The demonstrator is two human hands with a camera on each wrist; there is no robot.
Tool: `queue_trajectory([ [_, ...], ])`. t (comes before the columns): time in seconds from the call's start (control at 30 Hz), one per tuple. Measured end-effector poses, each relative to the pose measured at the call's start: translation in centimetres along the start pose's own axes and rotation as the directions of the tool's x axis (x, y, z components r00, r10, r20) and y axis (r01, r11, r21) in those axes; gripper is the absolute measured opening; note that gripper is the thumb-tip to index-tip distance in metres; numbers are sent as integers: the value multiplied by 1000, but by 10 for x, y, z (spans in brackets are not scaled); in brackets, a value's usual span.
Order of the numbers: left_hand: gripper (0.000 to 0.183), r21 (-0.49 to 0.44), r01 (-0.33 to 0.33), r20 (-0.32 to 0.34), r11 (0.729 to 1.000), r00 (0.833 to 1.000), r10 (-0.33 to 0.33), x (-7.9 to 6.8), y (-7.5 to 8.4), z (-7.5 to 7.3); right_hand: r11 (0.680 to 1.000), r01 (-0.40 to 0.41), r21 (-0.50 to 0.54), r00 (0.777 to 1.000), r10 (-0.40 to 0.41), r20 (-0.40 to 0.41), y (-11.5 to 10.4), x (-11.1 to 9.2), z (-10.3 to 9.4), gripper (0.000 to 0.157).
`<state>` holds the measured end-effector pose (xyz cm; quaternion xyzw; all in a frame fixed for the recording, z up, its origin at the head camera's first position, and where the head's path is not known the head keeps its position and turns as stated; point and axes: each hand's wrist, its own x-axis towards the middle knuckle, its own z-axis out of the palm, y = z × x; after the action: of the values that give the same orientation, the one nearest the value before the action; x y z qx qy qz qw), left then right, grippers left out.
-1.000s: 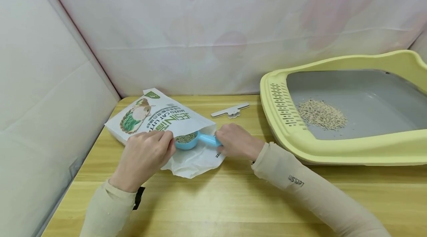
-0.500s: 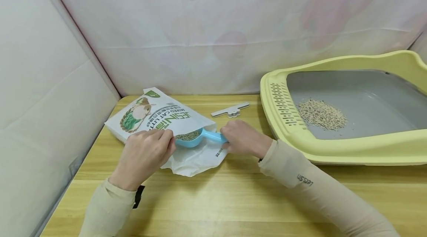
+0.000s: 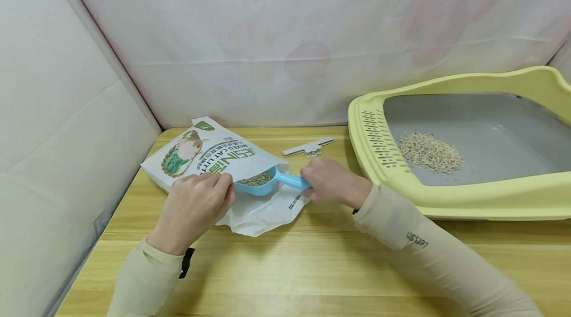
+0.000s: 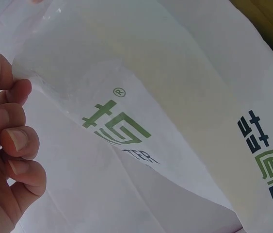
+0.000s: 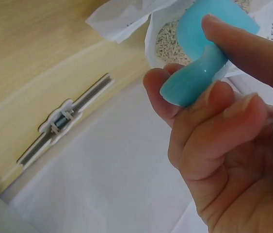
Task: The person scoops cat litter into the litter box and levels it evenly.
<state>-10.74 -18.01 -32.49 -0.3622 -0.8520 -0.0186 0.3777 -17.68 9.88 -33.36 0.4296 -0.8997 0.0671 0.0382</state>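
Note:
A white cat litter bag (image 3: pixel 223 146) lies on its side on the table, its mouth facing right. My left hand (image 3: pixel 198 208) pinches the upper edge of that mouth and keeps it lifted; in the left wrist view the thumb and index finger (image 4: pixel 21 92) grip the edge. My right hand (image 3: pixel 334 183) holds a blue scoop (image 3: pixel 290 180) by its handle. Litter pellets fill the scoop's bowl, which sits in the bag's mouth with its far part hidden under the upper flap. More pellets (image 5: pixel 170 46) show inside the bag in the right wrist view.
A yellow-rimmed litter box (image 3: pixel 379 143) with a grey floor stands at the right, a small heap of pellets (image 3: pixel 430 152) in it. Behind the right hand lies a white bag clip (image 3: pixel 309 147). Fabric walls (image 3: pixel 250 59) close off the back and left.
My right hand has drawn the scoop rightward and slightly up, bringing more of its handle and bowl out of the bag. The left hand has kept its hold in place.

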Motion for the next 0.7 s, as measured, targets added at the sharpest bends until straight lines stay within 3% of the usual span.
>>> queue_trajectory([
  [0.7,32,0,-10,15,1000,1000,10,-1,1,3,1000,13,-24,1000,-14,-15,6,-3,-15,26],
])
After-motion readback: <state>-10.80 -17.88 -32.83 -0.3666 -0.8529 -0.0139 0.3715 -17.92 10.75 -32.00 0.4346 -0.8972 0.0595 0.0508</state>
